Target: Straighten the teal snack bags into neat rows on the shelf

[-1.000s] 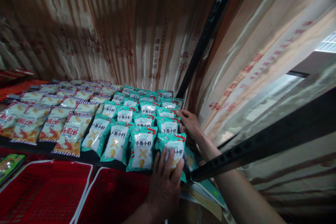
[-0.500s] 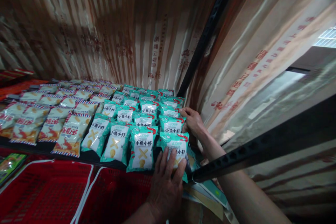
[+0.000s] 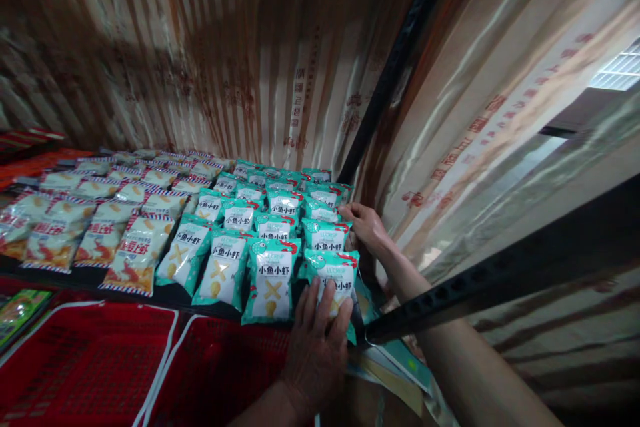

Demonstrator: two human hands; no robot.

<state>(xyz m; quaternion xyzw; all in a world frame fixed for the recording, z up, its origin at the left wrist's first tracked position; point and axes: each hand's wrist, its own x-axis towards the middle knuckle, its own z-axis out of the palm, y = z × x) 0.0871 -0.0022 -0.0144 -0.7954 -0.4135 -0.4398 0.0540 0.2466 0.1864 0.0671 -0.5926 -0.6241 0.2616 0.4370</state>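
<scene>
Rows of teal snack bags point(image 3: 270, 227) lie overlapping on a dark shelf point(image 3: 170, 293). My left hand point(image 3: 317, 343) rests flat on the lower half of the front right teal bag point(image 3: 333, 273), fingers spread over it. Further back, my right hand point(image 3: 367, 227) reaches along the right end of that row and touches the side of the second teal bag point(image 3: 325, 235). Whether the right hand's fingers grip a bag is hidden.
White and orange snack bags point(image 3: 100, 213) fill the shelf's left part. Two red baskets point(image 3: 90, 360) sit below the shelf front. A black perforated rack rail point(image 3: 500, 273) crosses above my right forearm, a black upright point(image 3: 395, 60) stands behind, and shiny plastic sheeting point(image 3: 225, 53) backs the shelf.
My right hand slid slightly right and back beside the row. The front right bag shifted a little to the right under my left hand.
</scene>
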